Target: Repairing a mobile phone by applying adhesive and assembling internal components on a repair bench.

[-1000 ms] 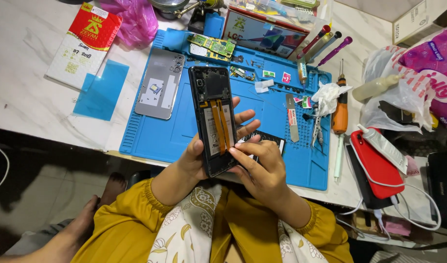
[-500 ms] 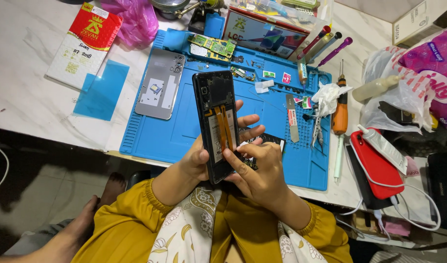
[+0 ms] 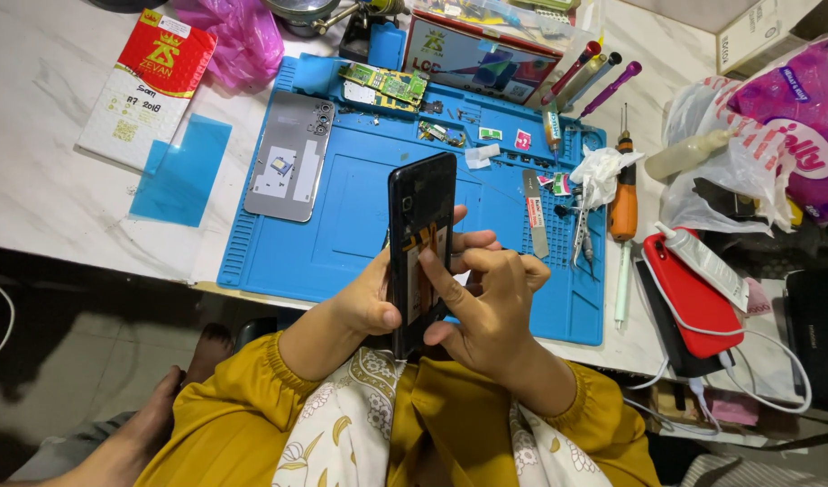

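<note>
Head view shows the left hand (image 3: 373, 302) gripping an opened black smartphone (image 3: 420, 248) upright above the blue repair mat (image 3: 342, 216) at frame centre, steadying it so the right hand (image 3: 495, 311) fingers (image 3: 446, 281), pressed together, can press on its exposed interior.

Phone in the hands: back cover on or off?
Off. The phone shows bare internals with orange flex strips; a grey back cover lies apart on the blue mat. Left hand holds it, right hand touches inside.

Opened phone (image 3: 420, 236) in both hands
</note>
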